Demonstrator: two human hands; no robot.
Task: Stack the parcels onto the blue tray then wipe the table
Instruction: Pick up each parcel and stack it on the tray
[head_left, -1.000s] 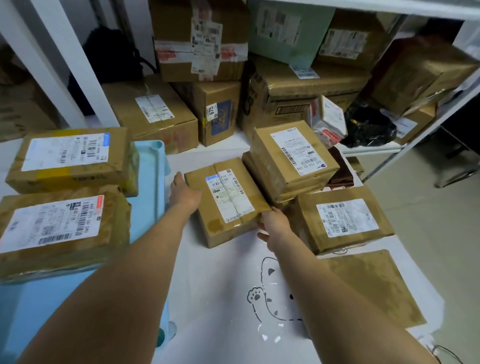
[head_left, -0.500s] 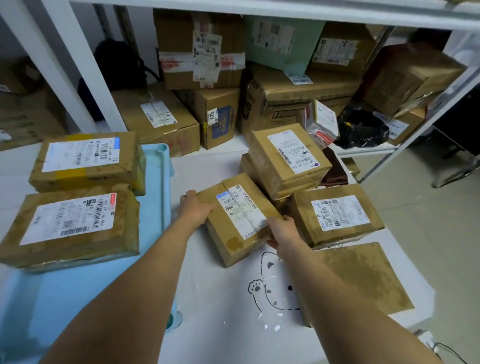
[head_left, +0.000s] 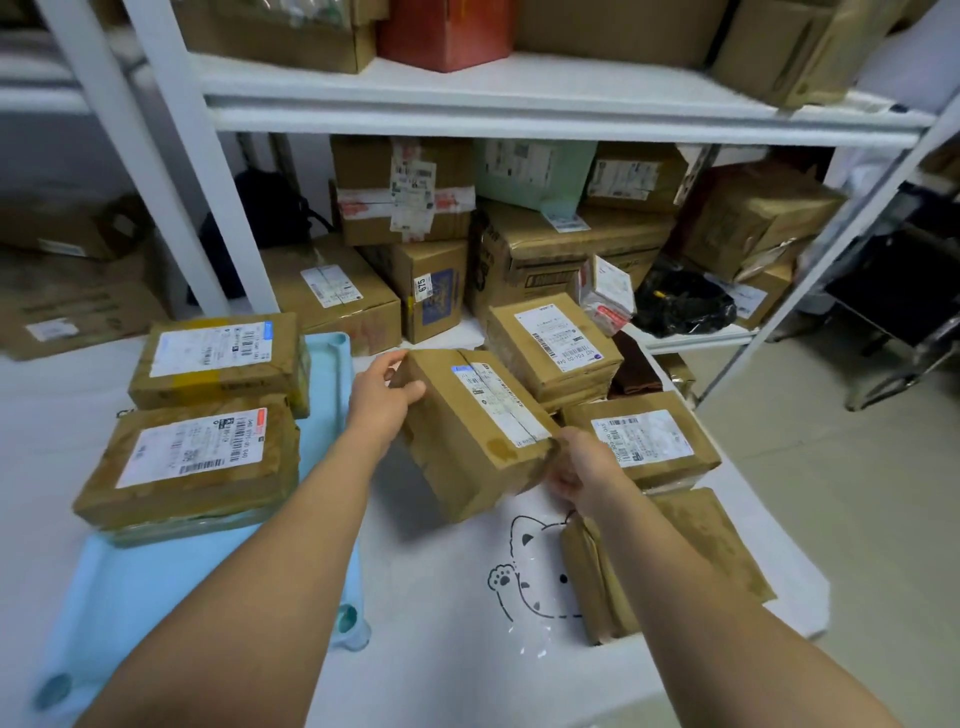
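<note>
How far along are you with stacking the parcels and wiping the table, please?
Done: the near parcel and far parcel sit on the blue tray. In hand: the left hand and right hand grip a third parcel, tilted, beside the tray. Left: the stacked parcel, labelled parcel and flat parcel lie on the table at the right; wiping comes after.

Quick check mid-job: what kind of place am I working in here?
Probably a parcel storeroom or pickup point: white shelving crammed with taped cardboard boxes, and barcoded shipping labels on nearly all.
</note>
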